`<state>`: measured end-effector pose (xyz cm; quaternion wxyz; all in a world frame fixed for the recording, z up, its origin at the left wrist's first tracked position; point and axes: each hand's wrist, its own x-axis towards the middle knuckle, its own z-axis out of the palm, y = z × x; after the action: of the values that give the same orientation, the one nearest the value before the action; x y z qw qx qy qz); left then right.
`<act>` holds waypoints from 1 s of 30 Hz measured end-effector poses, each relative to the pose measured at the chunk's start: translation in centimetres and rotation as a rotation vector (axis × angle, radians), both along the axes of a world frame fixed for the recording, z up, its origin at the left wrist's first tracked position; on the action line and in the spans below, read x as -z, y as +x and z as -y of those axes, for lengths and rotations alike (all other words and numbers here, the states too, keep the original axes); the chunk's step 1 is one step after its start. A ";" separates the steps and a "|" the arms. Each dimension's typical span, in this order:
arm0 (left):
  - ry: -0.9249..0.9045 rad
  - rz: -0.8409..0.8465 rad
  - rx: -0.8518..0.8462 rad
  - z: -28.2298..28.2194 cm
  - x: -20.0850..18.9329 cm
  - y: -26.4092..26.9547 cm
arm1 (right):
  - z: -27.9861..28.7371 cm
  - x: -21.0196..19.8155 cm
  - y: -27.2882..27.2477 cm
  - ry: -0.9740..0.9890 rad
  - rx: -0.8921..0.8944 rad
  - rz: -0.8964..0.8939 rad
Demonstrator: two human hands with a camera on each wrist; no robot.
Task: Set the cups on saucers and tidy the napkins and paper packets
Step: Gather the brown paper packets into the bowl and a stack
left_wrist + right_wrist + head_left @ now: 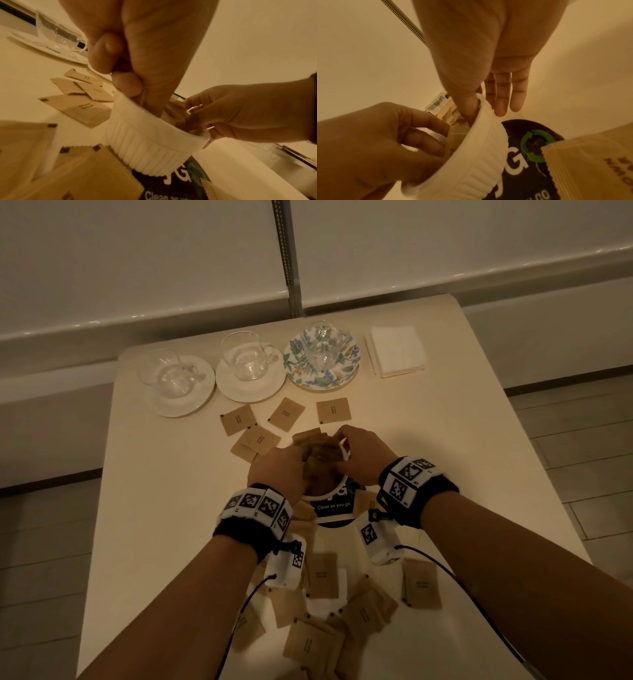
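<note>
A white ribbed ramekin (329, 494) stands on a dark coaster (334, 513) at the table's middle, with brown paper packets (310, 440) standing in it. My left hand (291, 463) reaches into the ramekin (145, 142) and its curled fingers grip the packets (455, 134). My right hand (352, 445) pinches the ramekin's rim (479, 155), thumb inside and fingers outside. Three glass cups (246, 356) sit on saucers (178, 405) along the far edge, the right one on a floral saucer (301, 374). A napkin stack (395, 350) lies at the far right.
Loose packets (332, 410) lie flat just beyond the ramekin. Several more packets (421, 583) are scattered between my forearms near the front edge. The table (462, 457) ends close on both sides, with a wall behind it.
</note>
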<state>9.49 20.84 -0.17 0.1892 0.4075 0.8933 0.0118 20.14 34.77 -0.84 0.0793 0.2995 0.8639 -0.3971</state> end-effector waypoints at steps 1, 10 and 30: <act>-0.008 0.006 -0.002 0.1 0.1 -0.1 | 0.0 0.0 0.0 -0.007 0.004 -0.003; -0.032 0.074 -0.008 -0.6 -0.8 0.6 | -0.4 -0.3 -0.1 -0.042 -0.005 0.007; -0.068 -0.031 -0.011 -0.4 -1.4 2.0 | -0.6 -0.8 0.3 -0.006 0.119 -0.087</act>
<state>11.47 21.26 1.27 0.1888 0.3963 0.8982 -0.0239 20.46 35.32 -0.06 0.0186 0.3325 0.8460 -0.4163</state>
